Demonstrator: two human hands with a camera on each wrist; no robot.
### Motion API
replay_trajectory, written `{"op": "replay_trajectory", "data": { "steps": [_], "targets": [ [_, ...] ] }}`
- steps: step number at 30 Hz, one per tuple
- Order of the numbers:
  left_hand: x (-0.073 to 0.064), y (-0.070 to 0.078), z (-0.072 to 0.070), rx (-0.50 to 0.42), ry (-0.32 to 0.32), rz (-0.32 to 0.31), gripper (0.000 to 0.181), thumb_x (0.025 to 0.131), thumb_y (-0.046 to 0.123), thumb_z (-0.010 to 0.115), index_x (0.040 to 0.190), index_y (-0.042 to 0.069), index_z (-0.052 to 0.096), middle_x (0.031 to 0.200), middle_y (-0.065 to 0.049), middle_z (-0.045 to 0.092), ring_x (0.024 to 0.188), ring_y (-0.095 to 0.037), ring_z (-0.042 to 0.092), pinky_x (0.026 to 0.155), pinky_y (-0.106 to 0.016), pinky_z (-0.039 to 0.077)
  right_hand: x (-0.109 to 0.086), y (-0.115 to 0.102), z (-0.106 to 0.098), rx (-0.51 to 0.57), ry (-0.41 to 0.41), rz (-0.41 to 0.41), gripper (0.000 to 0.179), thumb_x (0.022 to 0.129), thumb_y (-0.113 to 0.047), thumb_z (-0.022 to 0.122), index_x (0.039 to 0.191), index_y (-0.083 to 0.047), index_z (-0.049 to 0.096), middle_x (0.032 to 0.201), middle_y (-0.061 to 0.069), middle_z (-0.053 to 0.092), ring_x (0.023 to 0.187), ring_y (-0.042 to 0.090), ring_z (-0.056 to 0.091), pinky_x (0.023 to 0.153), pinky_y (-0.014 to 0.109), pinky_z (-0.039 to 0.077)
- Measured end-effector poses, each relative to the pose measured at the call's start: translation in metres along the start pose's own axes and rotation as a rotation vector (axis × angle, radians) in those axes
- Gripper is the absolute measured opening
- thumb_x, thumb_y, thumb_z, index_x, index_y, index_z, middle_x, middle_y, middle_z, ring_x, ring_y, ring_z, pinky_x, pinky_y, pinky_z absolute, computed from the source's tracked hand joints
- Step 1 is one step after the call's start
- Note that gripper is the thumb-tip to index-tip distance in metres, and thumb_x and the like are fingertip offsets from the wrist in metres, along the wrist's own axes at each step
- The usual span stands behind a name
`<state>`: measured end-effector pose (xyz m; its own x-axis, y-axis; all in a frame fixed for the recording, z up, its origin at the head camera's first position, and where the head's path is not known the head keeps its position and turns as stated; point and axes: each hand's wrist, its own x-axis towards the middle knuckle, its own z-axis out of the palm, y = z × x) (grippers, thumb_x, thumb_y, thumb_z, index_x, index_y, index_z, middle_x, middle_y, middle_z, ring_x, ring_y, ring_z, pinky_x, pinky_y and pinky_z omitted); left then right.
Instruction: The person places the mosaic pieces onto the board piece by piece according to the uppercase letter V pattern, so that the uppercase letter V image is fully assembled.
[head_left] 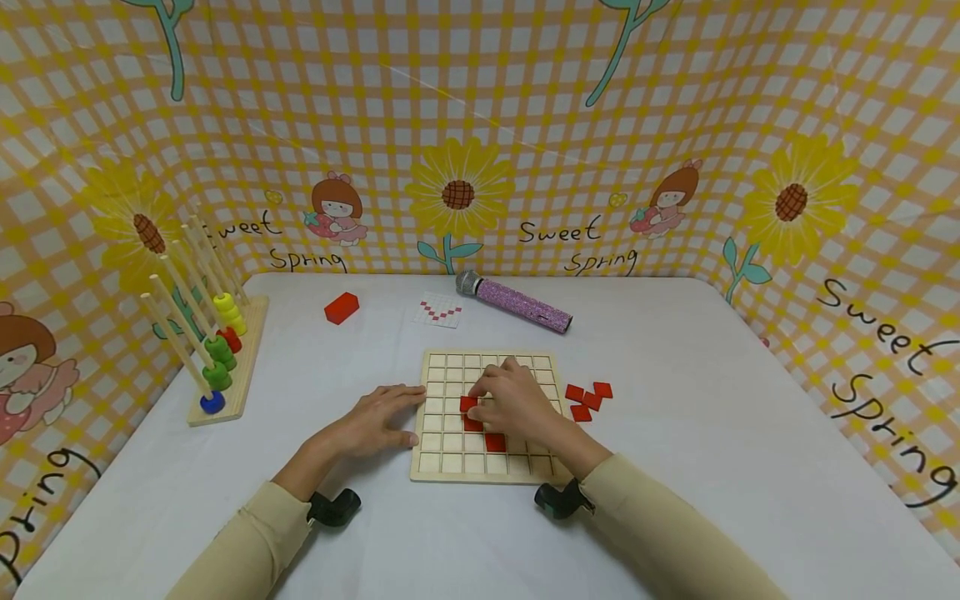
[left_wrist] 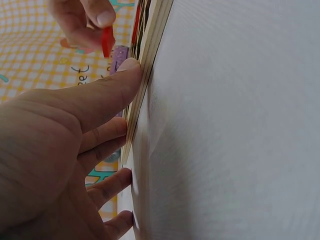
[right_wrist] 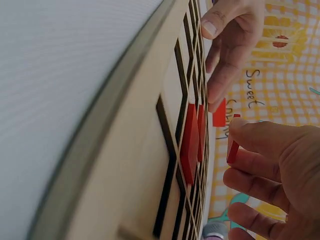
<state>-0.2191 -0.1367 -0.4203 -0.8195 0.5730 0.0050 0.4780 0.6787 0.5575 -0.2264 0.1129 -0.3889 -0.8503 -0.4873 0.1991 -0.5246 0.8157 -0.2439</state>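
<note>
Pinching a thin, flat red square tile (right_wrist: pixel 233 152), the right hand (head_left: pixel 517 406) overhangs a wooden grid board (head_left: pixel 453 463); the left hand (head_left: pixel 372 422), fingers apart, touches its nine-o'clock edge.

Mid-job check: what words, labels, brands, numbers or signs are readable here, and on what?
"Sweet": on the patterned cloth, back and right sides; the back-left copy's S is unclear.
"Spring": same cloth, back, left and right sides.
Wooden board, red tiles, small card, microphone: no lettering I can make out.
</note>
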Motion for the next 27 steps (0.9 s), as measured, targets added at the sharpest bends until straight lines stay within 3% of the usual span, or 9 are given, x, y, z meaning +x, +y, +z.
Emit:
{"op": "replay_trajectory", "data": {
  "steps": [8, 27],
  "targets": [
    [0.000, -0.001, -0.001, -0.008, -0.005, -0.013, 0.064, 0.084, 0.027, 0.071, 0.140, 0.008, 0.045, 0.150, -0.008, 0.038, 0.140, -0.036, 0.028, 0.110, -0.060, 0.022, 0.014, -0.007, 0.007, -0.003, -0.067, 0.013, 0.024, 0.080, -0.033, 0.074, 0.095, -0.014, 0.075, 0.097, 0.001, 0.067, 0.087, 0.020, 0.048, 0.073, 0.033, 0.038],
    [0.000, -0.001, 0.000, -0.007, -0.006, -0.014, 0.063, 0.084, 0.027, 0.070, 0.140, 0.008, 0.045, 0.150, -0.008, 0.039, 0.139, -0.036, 0.029, 0.110, -0.061, 0.022, 0.021, -0.005, 0.020, -0.028, -0.077, -0.020, 0.025, 0.081, -0.032, 0.074, 0.097, -0.014, 0.074, 0.098, 0.002, 0.067, 0.088, 0.021, 0.049, 0.075, 0.033, 0.041]
  ]
}}
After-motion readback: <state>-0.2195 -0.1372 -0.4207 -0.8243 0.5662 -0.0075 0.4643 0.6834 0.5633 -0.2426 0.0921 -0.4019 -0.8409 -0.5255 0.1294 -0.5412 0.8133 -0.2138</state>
